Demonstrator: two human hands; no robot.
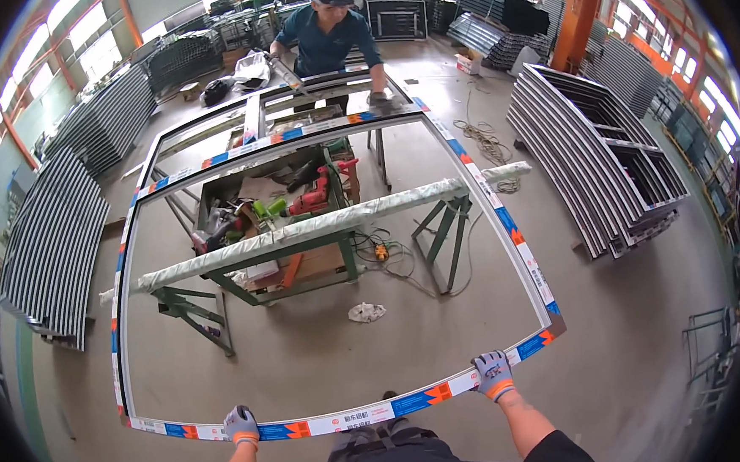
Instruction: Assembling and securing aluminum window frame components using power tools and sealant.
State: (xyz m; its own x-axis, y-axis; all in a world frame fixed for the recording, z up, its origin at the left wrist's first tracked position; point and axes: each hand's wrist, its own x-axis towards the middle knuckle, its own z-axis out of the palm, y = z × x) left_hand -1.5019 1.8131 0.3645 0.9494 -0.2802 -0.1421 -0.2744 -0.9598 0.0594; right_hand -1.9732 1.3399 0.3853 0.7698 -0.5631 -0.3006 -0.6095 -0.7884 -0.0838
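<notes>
A large metal window frame (364, 417), covered in white, blue and orange protective tape, lies across wrapped supports before me. Both my hands wear grey gloves with orange cuffs. My left hand (241, 425) is closed over the near rail, left of its middle. Toward the near right corner, my right hand (492, 374) grips the same rail, its fingers curled over the inner edge. Across the frame stands a co-worker (329, 39) in a dark shirt and cap. One of their hands holds a long tube-shaped tool (289, 75), perhaps a caulking gun; their other gloved hand touches the frame's crossbar.
A wrapped support beam (302, 229) rests on green trestles (447, 239). Under the frame stands a tool cart (264, 295) with a red power drill (310, 194). Cables (487, 143) and a crumpled rag (366, 312) lie on the floor. Stacked frames (586, 158) stand at the right, others (53, 250) at the left.
</notes>
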